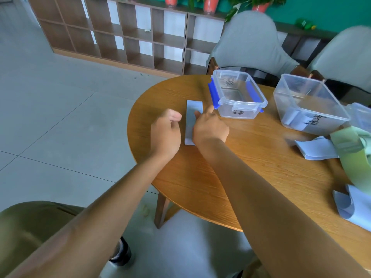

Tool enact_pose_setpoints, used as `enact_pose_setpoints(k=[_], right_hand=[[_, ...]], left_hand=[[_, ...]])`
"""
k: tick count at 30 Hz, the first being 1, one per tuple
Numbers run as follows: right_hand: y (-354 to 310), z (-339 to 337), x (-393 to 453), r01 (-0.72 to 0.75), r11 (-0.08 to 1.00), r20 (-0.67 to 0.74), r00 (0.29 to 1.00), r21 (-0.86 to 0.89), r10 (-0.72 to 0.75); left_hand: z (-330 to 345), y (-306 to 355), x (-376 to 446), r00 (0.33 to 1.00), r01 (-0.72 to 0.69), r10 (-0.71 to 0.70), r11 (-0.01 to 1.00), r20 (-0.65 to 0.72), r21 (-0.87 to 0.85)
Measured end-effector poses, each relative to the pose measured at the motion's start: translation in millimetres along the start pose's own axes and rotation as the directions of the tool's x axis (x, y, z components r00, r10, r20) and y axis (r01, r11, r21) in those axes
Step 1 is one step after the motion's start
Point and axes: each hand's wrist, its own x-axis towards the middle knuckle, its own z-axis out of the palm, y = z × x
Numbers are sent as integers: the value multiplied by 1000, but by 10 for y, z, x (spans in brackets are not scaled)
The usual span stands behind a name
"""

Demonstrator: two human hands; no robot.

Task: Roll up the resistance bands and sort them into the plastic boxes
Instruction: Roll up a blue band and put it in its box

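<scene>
Band: a pale blue-grey resistance band (191, 119) lies flat and unrolled on the round wooden table (251, 177), between the two hands, its long side running away from the person.
Right hand: the right hand (209, 127) rests on the band's right edge and near end, fingers loosely bent, forefinger stretched toward the box ahead; whether it pinches the band I cannot tell.
Left hand: the left hand (166, 131) hovers just left of the band, fingers curled in, holding nothing.
Edges: the table's curved rim runs just left of the left hand and under both forearms; bare tabletop lies right of the right hand.
Near box: a clear box with blue clips (236, 95) stands just beyond the right fingertips, open, nothing seen inside; handwritten black characters on its front wall, too blurred to read.
Far box: a second clear box (309, 103) stands well right, a pale rolled band inside; its handwriting likewise unreadable.
Loose bands: green and pale bands (341, 149) lie heaped far right.
</scene>
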Motion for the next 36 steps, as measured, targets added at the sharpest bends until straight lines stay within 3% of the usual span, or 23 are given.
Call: enact_pose_setpoints(k=[5,8,12,16,19,29,36], right_hand=[[11,-5,0,-26,999,3,1000,25,25],[28,-8,-12,-43,996,2,999,84,43],[104,20,-95,-21,965,-25,999,263,29],[274,-130,-300,-50,781,3,998,622,62],[456,-245,-489,-156,630,92,987,761,134],[765,-563,-1495,-252,362,223,967,898,121],[800,-619,-1909,-293,273,267,955,916,131]], left_hand=[[-177,94,-380,971,-109,110,994,213,-15],[-149,85,-432,953,-214,209,977,219,-1],[-128,53,-414,956,-192,187,981,227,1],[-139,44,-469,948,-236,215,969,234,67],[-179,79,-578,955,-237,214,967,208,94],[-293,195,-1111,940,-333,320,935,117,120],[-288,250,-1369,956,-294,291,949,40,112]])
